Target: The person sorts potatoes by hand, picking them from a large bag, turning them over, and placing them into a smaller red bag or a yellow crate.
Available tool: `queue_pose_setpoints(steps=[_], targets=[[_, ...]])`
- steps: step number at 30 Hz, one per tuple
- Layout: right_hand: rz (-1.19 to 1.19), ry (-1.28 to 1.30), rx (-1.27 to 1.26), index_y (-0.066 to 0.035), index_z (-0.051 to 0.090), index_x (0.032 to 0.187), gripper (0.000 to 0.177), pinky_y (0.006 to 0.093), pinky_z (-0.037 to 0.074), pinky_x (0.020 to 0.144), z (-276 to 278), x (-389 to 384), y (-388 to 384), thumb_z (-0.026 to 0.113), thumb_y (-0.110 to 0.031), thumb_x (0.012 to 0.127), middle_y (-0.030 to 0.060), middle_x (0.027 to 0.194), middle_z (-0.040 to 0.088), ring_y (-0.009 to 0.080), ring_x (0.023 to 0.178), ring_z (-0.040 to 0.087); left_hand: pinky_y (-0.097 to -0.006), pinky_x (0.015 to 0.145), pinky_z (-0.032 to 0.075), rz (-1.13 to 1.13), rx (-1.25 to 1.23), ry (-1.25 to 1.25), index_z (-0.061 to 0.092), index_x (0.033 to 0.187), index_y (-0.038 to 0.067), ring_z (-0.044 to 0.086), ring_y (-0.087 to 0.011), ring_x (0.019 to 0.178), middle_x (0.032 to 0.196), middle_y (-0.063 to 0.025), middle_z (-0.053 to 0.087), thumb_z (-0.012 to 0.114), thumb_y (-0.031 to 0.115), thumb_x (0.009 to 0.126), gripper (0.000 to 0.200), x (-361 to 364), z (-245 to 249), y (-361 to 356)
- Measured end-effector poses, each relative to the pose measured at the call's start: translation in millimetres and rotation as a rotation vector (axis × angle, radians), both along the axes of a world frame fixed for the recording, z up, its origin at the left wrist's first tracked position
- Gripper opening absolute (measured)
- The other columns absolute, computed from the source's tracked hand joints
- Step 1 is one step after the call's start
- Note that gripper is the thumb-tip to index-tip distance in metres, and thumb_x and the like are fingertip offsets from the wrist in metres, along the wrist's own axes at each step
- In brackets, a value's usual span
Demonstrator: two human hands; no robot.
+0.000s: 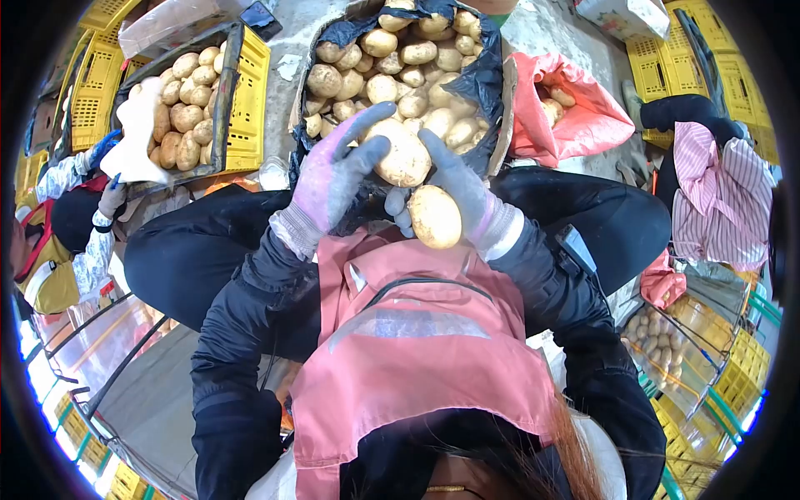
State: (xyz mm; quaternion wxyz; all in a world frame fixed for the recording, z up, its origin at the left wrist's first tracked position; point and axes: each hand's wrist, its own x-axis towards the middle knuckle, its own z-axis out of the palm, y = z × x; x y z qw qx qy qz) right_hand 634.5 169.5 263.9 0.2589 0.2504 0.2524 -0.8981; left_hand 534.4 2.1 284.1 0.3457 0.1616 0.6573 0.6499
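Both my hands wear grey gloves and are raised over my lap, at the near edge of a box lined with dark plastic and heaped with potatoes. My left hand, its glove stained purple, has thumb and fingers around the left side of a large potato. On the right, my right hand has a finger at that potato's right side, while its lower fingers curl round a second potato just below. The two potatoes are close together, and the palms are partly hidden.
Left of the box, a yellow crate holds potatoes, with a white sheet over its edge. A co-worker reaches there. A red sack with potatoes lies right. Another person sits far right. A clear cup stands left.
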Motion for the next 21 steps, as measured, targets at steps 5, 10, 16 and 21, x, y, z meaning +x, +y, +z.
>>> queue_pose_setpoints(steps=[5, 10, 16, 21], targets=[[0.041, -0.023, -0.189, -0.008, 0.063, 0.113, 0.068, 0.0365, 0.056, 0.053, -6.9, 1.8, -1.6, 0.038, -0.069, 0.096, 0.0152, 0.079, 0.070, 0.0268, 0.058, 0.066, -0.0264, 0.096, 0.046, 0.031, 0.022, 0.040, 0.063, 0.128, 0.002, 0.058, -0.0101, 0.106, 0.115, -0.0041, 0.066, 0.059, 0.023, 0.100, 0.035, -7.9, -4.4, -5.7], [-0.041, -0.042, -0.308, -0.010, 0.063, 0.114, 0.060, 0.0362, 0.057, 0.053, -0.5, 7.2, -4.8, 0.047, -0.066, 0.095, 0.0141, 0.079, 0.071, 0.0275, 0.056, 0.067, -0.0242, 0.077, 0.051, 0.082, -0.071, 0.087, 0.063, 0.126, 0.003, 0.062, -0.0090, 0.095, 0.116, -0.0043, 0.067, 0.056, 0.025, 0.102, 0.034, -9.4, -6.2, -6.3], [-0.729, 0.204, -0.326, -0.007, 0.057, 0.120, 0.063, 0.0380, 0.060, 0.067, -21.8, -12.4, 91.4, 0.064, -0.061, 0.087, 0.0085, 0.094, 0.066, 0.0233, 0.079, 0.067, -0.0281, 0.091, 0.046, 0.142, -0.019, 0.027, 0.052, 0.137, 0.003, 0.060, -0.0156, 0.108, 0.130, -0.0085, 0.059, 0.054, 0.022, 0.099, 0.042, -3.8, 2.8, 0.8], [-1.036, 0.157, -0.173, -0.013, 0.062, 0.105, 0.042, 0.0458, 0.054, 0.079, -67.9, 3.1, 226.6, 0.056, -0.050, 0.086, 0.0070, 0.091, 0.066, 0.0264, 0.082, 0.065, -0.0292, 0.093, 0.045, 0.129, 0.008, -0.011, 0.049, 0.138, 0.001, 0.060, -0.0166, 0.109, 0.133, -0.0090, 0.058, 0.053, 0.024, 0.100, 0.045, -12.9, 0.1, 0.3]])
